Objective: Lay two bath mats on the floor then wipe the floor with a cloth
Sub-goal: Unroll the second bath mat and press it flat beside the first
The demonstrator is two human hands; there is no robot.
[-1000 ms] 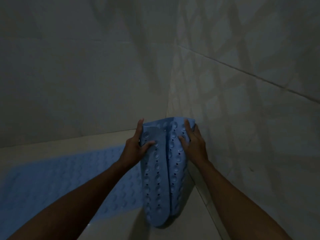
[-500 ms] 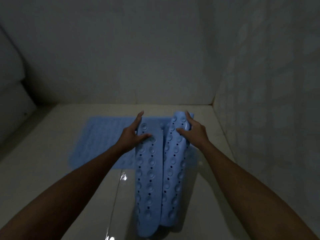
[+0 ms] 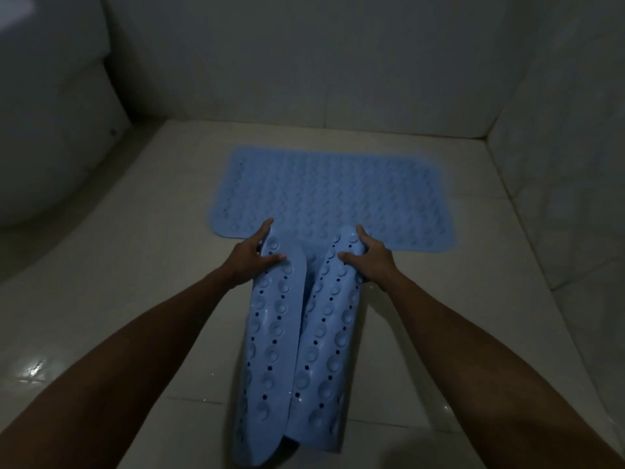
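One blue bath mat [image 3: 333, 194] lies flat on the pale tiled floor [image 3: 135, 265], close to the back wall. A second blue bath mat [image 3: 297, 333], studded with suction cups and small holes, is curled lengthwise into two rolls that part in a V at the top. My left hand [image 3: 252, 255] grips the top of the left roll. My right hand [image 3: 370, 258] grips the top of the right roll. The held mat's far end overlaps the flat mat's near edge; its near end hangs towards me. No cloth is in view.
A white rounded fixture [image 3: 50, 130] fills the left side. Tiled walls close the space at the back [image 3: 304, 62] and on the right [image 3: 558, 164]. The floor tiles gleam wet at the lower left [image 3: 33, 370]. The light is dim.
The view has tilted down from the wall corner to the floor. The held mat has come down with both hands and its two rolls have spread apart at the top.
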